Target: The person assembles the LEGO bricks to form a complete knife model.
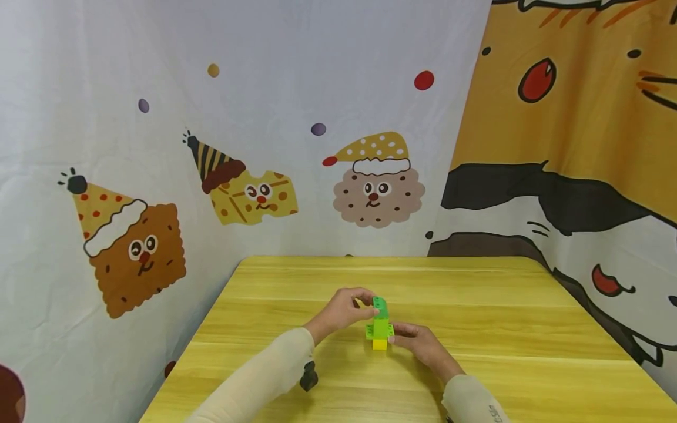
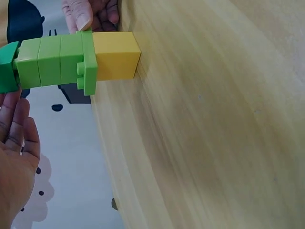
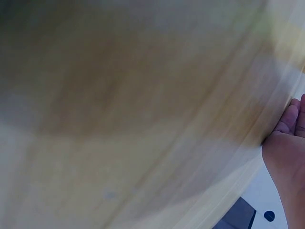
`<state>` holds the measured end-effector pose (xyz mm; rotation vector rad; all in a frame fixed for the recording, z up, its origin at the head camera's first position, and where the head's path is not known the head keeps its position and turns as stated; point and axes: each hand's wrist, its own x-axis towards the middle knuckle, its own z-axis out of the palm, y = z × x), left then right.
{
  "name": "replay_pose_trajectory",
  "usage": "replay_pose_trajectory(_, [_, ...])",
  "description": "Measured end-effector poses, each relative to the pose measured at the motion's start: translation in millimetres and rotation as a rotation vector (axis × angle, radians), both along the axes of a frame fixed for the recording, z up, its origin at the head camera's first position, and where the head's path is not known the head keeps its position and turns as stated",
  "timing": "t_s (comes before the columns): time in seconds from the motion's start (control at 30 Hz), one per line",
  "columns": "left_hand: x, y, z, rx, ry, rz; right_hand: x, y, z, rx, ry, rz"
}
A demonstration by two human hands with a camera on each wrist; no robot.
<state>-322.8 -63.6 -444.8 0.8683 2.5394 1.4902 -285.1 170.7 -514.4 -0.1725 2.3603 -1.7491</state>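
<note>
A small tower of toy building bricks stands upright on the wooden table. Its base is a yellow brick (image 1: 379, 344), topped by a light green flat brick (image 2: 89, 67) that juts out on both sides. Several light green bricks (image 2: 50, 62) are stacked above, and a dark green brick (image 1: 379, 306) sits at the top. My left hand (image 1: 344, 308) holds the dark green brick between thumb and fingers. Low on the tower's right side, my right hand (image 1: 420, 343) pinches the end of the flat brick. The right wrist view catches only part of that hand (image 3: 286, 148).
The wooden table (image 1: 476, 294) has rounded far corners and ends at a printed cloth backdrop (image 1: 296, 88) with cartoon figures. A black device (image 1: 309, 376) hangs at my left wrist, below the pale sleeve (image 1: 264, 373).
</note>
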Motion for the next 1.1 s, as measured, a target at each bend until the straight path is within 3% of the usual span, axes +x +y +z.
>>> replay_pose_trajectory(0.33, [2.4,3.3,-7.2,0.055,-0.022,0.012,-0.1,-1.4,-0.5,0.0,-0.008,-0.001])
replay_pose_trajectory(0.8, [4.3,2.0,-8.5,0.078,-0.047,0.038,0.8,-2.4,1.1,0.005,-0.004,-0.009])
replay_pose_trajectory(1.1, [2.5,2.9,-10.8,0.05,-0.004,0.044,-0.3,-1.5,0.8,0.014,0.005,-0.012])
